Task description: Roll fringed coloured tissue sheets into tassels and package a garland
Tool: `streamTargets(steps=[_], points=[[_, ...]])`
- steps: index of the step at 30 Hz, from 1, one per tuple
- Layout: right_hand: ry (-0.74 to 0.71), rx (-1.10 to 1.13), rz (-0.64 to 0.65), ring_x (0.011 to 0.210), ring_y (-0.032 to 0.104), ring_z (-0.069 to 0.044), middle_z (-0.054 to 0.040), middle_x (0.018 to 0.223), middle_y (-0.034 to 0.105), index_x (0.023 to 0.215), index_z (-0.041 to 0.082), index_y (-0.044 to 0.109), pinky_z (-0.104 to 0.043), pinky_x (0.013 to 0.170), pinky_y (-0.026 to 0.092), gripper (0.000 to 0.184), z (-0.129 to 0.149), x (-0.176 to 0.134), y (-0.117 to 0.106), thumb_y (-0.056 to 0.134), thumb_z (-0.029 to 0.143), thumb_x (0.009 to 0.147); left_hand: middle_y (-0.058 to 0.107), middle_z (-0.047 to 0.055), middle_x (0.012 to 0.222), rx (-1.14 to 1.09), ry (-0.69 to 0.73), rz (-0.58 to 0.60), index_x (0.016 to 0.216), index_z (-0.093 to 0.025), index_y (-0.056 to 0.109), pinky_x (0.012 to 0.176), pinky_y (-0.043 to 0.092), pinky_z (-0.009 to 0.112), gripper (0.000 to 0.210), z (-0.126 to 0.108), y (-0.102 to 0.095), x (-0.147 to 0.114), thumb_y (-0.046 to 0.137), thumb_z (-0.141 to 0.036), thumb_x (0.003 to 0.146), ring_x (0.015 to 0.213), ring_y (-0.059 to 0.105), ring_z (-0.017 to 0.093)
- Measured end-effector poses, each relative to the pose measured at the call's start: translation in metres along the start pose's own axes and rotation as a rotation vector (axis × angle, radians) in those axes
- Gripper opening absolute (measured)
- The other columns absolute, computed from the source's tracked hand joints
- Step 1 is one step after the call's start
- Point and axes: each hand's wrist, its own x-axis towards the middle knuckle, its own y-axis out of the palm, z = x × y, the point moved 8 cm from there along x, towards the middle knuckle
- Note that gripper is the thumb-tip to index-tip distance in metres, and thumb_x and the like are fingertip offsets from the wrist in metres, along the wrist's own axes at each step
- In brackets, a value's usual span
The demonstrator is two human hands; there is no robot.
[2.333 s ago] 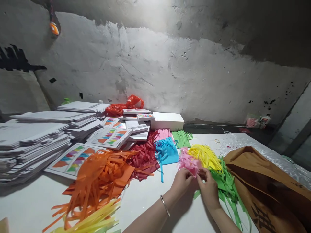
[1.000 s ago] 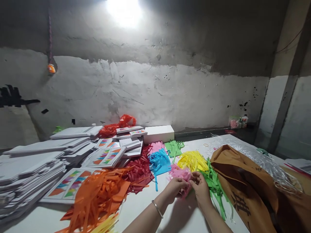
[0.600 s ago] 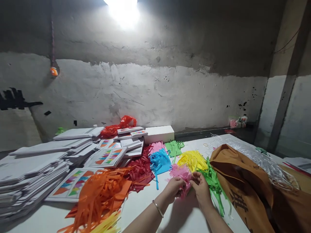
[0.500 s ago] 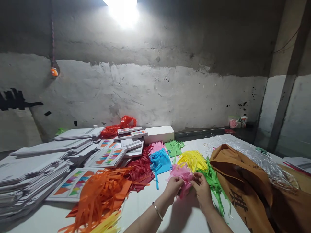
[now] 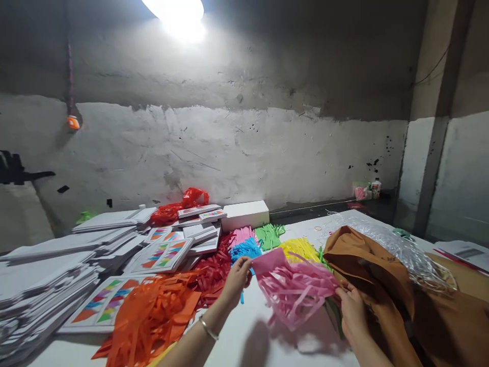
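Note:
A pink tissue-paper tassel (image 5: pixel 296 288) with a plain band and many cut strips is stretched above the white tabletop. My left hand (image 5: pixel 237 278), with a silver bangle on the wrist, pinches the corner of its plain band. At the other end my right hand (image 5: pixel 349 300) is closed on the strips. Behind it lie yellow fringe (image 5: pixel 301 250), blue fringe (image 5: pixel 245 248), green fringe (image 5: pixel 269 236) and another pink fringe (image 5: pixel 244 235). Dark red fringe (image 5: pixel 214 272) and a heap of orange fringe (image 5: pixel 156 311) are left of my left hand.
Stacks of white flat boxes (image 5: pixel 49 275) fill the left side, with printed boxes (image 5: pixel 158 255) beside them. A white box (image 5: pixel 245 215) and a red plastic bag (image 5: pixel 194 196) stand at the back. At right are a brown cloth bag (image 5: pixel 367 270) and clear plastic strands (image 5: pixel 405 250).
My hands have moved apart, the left one leftward and the right one rightward. The pink tassel, bunched up between them before, is now spread out. The view has shifted slightly right.

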Motion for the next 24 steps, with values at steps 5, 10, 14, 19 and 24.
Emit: streamTargets(steps=[5, 10, 14, 19, 24], points=[[-0.004, -0.017, -0.04, 0.072, 0.064, -0.011, 0.0009, 0.089, 0.065, 0.101, 0.016, 0.062, -0.028, 0.067, 0.055, 0.021, 0.023, -0.001, -0.038, 0.064, 0.036, 0.097, 0.065, 0.009, 0.121, -0.015, -0.006, -0.069, 0.125, -0.016, 0.061, 0.084, 0.059, 0.042, 0.032, -0.044, -0.03, 0.039, 0.063, -0.035, 0.099, 0.099, 0.068, 0.023], [-0.043, -0.093, -0.027, 0.077, 0.069, -0.021, 0.0007, 0.079, 0.069, 0.094, 0.019, 0.062, -0.033, 0.069, 0.055, 0.04, 0.046, -0.017, -0.071, 0.081, 0.04, 0.066, 0.064, 0.01, 0.126, -0.003, 0.114, -0.121, 0.127, -0.017, 0.06, 0.088, 0.058, 0.045, 0.034, -0.098, -0.023, 0.094, 0.063, -0.035, 0.099, 0.105, 0.066, 0.024], [-0.101, -0.162, 0.019, 0.084, 0.071, -0.027, -0.0042, 0.085, 0.072, 0.093, 0.02, 0.063, -0.034, 0.074, 0.056, 0.046, 0.059, -0.036, -0.088, 0.081, 0.04, 0.055, 0.064, 0.01, 0.126, 0.059, 0.232, -0.066, 0.128, -0.017, 0.06, 0.087, 0.059, 0.044, 0.035, -0.124, 0.018, 0.128, 0.063, -0.036, 0.099, 0.104, 0.067, 0.024], [-0.198, -0.209, 0.136, 0.096, 0.07, -0.024, -0.0051, 0.099, 0.071, 0.105, 0.024, 0.061, -0.032, 0.082, 0.057, 0.043, 0.062, -0.066, -0.087, 0.076, 0.045, 0.071, 0.065, 0.01, 0.123, 0.278, 0.272, 0.182, 0.126, -0.016, 0.061, 0.085, 0.059, 0.043, 0.033, -0.082, 0.086, 0.118, 0.063, -0.035, 0.099, 0.101, 0.067, 0.023], [-0.263, -0.32, 0.297, 0.098, 0.071, -0.022, -0.0065, 0.104, 0.071, 0.116, 0.025, 0.061, -0.029, 0.085, 0.057, 0.039, 0.072, -0.091, -0.07, 0.069, 0.045, 0.084, 0.066, 0.01, 0.119, 0.513, 0.351, 0.458, 0.121, -0.016, 0.062, 0.088, 0.056, 0.045, 0.037, -0.03, 0.122, 0.028, 0.067, -0.04, 0.094, 0.098, 0.066, 0.024]])
